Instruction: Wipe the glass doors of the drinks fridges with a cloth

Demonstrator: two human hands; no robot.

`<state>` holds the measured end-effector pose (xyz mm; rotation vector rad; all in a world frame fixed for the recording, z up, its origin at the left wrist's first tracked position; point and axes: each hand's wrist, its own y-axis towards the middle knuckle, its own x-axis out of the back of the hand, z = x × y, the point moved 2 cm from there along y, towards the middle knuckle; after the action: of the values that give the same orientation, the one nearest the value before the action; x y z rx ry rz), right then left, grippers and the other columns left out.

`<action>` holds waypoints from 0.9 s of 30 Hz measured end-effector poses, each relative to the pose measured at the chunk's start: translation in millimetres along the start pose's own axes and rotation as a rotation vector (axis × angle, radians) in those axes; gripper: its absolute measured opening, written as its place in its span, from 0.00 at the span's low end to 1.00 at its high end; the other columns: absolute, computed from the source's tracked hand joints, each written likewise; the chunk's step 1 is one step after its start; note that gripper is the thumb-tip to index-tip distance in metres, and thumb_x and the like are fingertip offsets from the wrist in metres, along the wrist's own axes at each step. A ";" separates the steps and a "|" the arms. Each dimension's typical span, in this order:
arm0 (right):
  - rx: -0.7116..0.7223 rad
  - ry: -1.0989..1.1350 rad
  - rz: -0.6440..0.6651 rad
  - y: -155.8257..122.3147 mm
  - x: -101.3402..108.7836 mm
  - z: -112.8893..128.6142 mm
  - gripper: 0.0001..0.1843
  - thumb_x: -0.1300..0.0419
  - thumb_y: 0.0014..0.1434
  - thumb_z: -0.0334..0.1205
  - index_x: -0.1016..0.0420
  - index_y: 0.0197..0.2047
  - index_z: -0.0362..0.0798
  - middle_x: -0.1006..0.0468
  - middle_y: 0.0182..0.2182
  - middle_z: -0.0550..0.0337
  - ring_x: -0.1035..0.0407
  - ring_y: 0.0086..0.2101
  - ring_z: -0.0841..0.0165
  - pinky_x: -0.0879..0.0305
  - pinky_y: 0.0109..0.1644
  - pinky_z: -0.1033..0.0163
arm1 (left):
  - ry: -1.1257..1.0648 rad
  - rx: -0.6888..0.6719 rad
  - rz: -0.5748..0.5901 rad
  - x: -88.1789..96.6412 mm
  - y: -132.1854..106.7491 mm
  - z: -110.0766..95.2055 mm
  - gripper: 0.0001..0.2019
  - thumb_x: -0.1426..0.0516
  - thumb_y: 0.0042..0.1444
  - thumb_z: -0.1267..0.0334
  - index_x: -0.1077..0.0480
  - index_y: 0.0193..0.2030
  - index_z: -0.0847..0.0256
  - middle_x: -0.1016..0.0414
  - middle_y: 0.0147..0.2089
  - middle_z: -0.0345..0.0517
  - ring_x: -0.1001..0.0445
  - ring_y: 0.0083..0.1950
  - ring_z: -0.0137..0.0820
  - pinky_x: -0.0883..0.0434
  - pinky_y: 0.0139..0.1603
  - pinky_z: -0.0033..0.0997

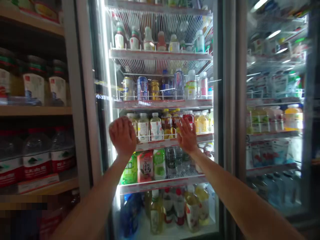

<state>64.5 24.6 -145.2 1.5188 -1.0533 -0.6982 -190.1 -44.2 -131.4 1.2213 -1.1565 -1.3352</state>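
My left hand is closed, raised at the left side of the lit drinks fridge. Whatever it grips, if anything, is hidden; a pale brownish patch shows at its outer edge. My right hand has its fingers stretched out, up in front of the middle shelf, with nothing seen in it. Between the hands stand bottles with white caps and dark bottles with yellow caps. Faint reflections over the fridge suggest glass in front of the shelves; whether either hand touches it I cannot tell.
Cans and more bottles fill the shelves above. Green and pink cartons or bottles stand below, with large bottles at the bottom. Wooden shelves with jugs are at left. Another glass-fronted fridge stands at right, beyond a metal frame.
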 end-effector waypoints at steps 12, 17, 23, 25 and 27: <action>0.009 0.030 0.004 0.0 1.5 -0.7 0.35 0.54 0.61 0.39 0.64 0.69 0.54 0.53 0.67 0.59 0.61 0.66 0.62 0.65 0.68 0.44 | 0.006 -0.124 0.069 0.6 -15.2 -14.6 0.28 0.52 0.59 0.58 0.48 0.66 0.60 0.44 0.66 0.55 0.53 0.70 0.42 0.52 0.67 0.51; 0.018 0.026 -0.033 -0.5 1.6 -0.3 0.37 0.53 0.61 0.38 0.67 0.69 0.55 0.54 0.67 0.59 0.60 0.65 0.61 0.63 0.67 0.44 | -0.045 -0.607 0.202 4.3 -31.8 -36.3 0.26 0.52 0.59 0.56 0.45 0.64 0.56 0.40 0.65 0.47 0.54 0.70 0.39 0.57 0.69 0.50; 0.038 0.020 -0.079 -1.2 2.1 0.4 0.34 0.53 0.61 0.38 0.61 0.68 0.53 0.50 0.66 0.56 0.58 0.65 0.62 0.61 0.67 0.45 | -0.014 -0.263 0.131 7.5 -17.5 -4.3 0.25 0.52 0.60 0.59 0.45 0.64 0.60 0.42 0.66 0.51 0.51 0.69 0.40 0.55 0.68 0.49; 0.030 0.015 -0.081 -1.4 2.2 0.8 0.34 0.53 0.60 0.38 0.59 0.68 0.53 0.49 0.66 0.56 0.58 0.65 0.62 0.60 0.67 0.44 | 0.013 -0.105 0.102 8.1 -15.8 4.3 0.27 0.52 0.60 0.58 0.46 0.65 0.62 0.46 0.67 0.55 0.54 0.70 0.44 0.56 0.67 0.52; 0.025 0.006 -0.075 -1.6 2.2 1.2 0.34 0.53 0.60 0.38 0.59 0.68 0.53 0.48 0.65 0.56 0.58 0.65 0.62 0.60 0.67 0.44 | -0.025 -0.297 0.206 6.9 -20.4 -1.6 0.27 0.51 0.59 0.56 0.46 0.65 0.57 0.45 0.67 0.50 0.53 0.70 0.44 0.57 0.68 0.53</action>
<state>64.8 22.1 -146.8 1.5875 -1.0080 -0.7346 -189.8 -49.1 -152.4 0.8508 -1.0276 -1.3139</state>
